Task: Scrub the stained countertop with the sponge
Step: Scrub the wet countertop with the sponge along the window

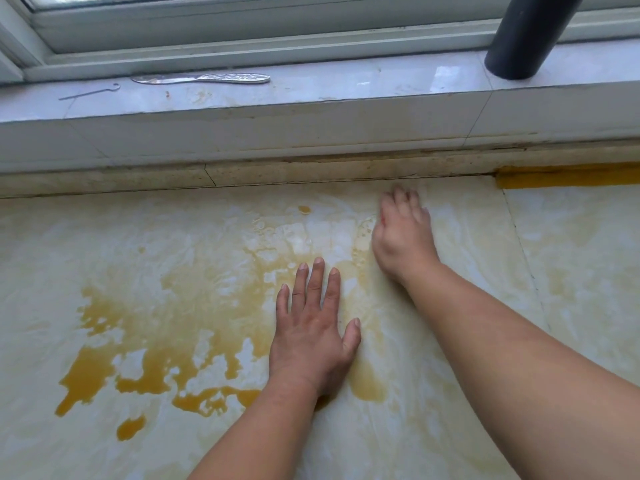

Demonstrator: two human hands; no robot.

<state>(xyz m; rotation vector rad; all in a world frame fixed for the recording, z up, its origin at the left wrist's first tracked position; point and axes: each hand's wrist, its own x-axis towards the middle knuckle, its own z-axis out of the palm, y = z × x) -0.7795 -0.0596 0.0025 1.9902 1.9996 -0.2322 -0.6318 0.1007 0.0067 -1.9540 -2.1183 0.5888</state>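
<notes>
Clearly the left hand (313, 327) lies flat and wide on the table (571, 237); the right hand (401, 233) curls near the back edge, the sponge hidden beneath if there; scrubbing should work leftward into the yellow stain (156, 341), pressing firmly.

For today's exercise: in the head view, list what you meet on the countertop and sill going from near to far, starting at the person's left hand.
Left hand flat on the stained countertop → right hand, something red barely showing under it → small yellow drop → wire hook on the sill → silvery flat tool → window frame.
</notes>
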